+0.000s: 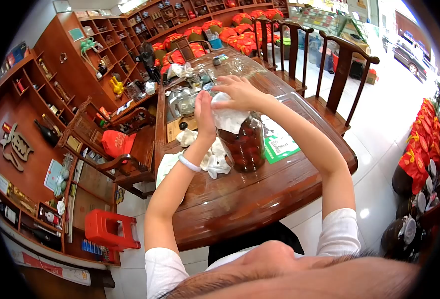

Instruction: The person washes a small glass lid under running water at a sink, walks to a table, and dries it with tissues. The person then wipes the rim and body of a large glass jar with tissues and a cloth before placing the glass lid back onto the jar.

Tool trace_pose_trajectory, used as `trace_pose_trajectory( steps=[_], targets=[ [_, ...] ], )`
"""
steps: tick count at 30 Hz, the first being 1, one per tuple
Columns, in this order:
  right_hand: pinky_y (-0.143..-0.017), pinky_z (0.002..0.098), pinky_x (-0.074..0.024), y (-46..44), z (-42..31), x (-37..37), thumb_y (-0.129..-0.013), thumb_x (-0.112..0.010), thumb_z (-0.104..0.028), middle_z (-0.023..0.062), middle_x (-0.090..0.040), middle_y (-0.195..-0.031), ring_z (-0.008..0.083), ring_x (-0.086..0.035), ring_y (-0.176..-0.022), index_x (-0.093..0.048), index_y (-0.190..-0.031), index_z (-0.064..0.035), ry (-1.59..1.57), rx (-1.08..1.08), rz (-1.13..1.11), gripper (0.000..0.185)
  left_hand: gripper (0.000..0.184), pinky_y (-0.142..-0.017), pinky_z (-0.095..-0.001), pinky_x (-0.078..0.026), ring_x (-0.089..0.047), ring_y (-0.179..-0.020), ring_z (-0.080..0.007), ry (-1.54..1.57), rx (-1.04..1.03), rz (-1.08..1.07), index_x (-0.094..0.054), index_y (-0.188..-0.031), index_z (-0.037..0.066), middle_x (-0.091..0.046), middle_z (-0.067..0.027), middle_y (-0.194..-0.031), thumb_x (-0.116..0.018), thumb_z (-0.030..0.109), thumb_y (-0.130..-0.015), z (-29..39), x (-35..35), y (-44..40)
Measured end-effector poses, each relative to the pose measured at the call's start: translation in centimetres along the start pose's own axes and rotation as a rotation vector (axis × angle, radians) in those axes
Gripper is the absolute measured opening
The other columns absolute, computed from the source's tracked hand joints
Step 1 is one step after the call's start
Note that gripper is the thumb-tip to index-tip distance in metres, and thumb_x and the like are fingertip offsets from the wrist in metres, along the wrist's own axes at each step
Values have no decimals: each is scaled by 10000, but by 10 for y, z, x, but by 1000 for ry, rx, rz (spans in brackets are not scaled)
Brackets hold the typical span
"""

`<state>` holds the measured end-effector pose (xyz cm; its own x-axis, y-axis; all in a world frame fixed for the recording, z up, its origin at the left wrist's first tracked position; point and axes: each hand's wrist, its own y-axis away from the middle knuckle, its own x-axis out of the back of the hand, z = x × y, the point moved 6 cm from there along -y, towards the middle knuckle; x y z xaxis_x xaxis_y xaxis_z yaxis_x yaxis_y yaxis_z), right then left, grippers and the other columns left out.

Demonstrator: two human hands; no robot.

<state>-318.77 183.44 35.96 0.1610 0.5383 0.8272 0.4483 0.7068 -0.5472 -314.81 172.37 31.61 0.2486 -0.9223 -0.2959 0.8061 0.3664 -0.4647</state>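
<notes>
A large clear glass jar (242, 149) stands upright on the wooden table, filled with dark red round pieces in dark liquid. White tissue or thin cloth (230, 118) covers its top and hangs down one side. My left hand (204, 113) is upright beside the covering, fingers extended and together, palm toward the jar. Over the top reaches my right hand (240, 94), its fingers spread and its thumb by the white covering. Neither hand clearly grips anything. Crumpled white tissues (214, 160) lie left of the jar.
A green card with a QR code (281, 144) lies right of the jar. Glass teapots (182, 102) and a small black-topped item (183, 125) stand behind on the left. Wooden chairs (340, 74) flank the table; a red stool (111, 229) is on the floor.
</notes>
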Motion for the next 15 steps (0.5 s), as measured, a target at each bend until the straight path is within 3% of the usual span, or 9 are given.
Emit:
trace_pose_trajectory(
  steps=[2, 6, 7, 9, 15],
  targets=[
    [-962, 530, -210, 7, -18, 1, -738, -473, -592, 183, -342, -1306, 320, -281, -1234, -407, -1262, -179, 126, 75, -93, 670, 634, -933, -290, -290, -369, -1127, -188, 2, 35, -5, -323, -1228, -25, -407, -104, -1188, -440, 466, -845, 0, 7, 4],
    [-967, 523, -213, 8, -22, -15, -754, -423, -610, 177, -321, -1324, 320, -254, -1251, -380, -1282, -188, 147, 23, -236, 677, 674, -1005, -293, -206, -271, -1234, -196, -32, 104, -76, -222, -1306, -24, -289, -133, -1333, -397, 459, -869, -14, 9, 14],
    [-963, 535, -216, 8, -20, -17, -770, -394, -597, 161, -319, -1330, 309, -258, -1252, -368, -1287, -194, 166, 26, -227, 656, 674, -1005, -293, -206, -271, -1234, -196, -33, 105, -70, -222, -1306, -24, -289, -133, -1333, -397, 459, -869, -18, 10, 15],
    [-954, 561, -223, 8, -18, -21, -802, -337, -569, 128, -315, -1342, 287, -267, -1253, -344, -1298, -206, 203, 24, -212, 615, 510, -911, -286, -330, -420, -1102, -137, 129, 243, -106, -348, -1243, 60, -468, -54, -1152, -380, 427, -890, -25, 0, 24],
    [-958, 559, -224, 7, -17, -24, -826, -319, -524, 61, -304, -1359, 283, -261, -1256, -334, -1300, -173, 181, 22, -231, 590, 523, -917, -319, -332, -434, -1079, -155, 248, 277, -200, -344, -1230, 75, -444, -56, -1188, -327, 473, -890, -10, -17, 29]
  ],
)
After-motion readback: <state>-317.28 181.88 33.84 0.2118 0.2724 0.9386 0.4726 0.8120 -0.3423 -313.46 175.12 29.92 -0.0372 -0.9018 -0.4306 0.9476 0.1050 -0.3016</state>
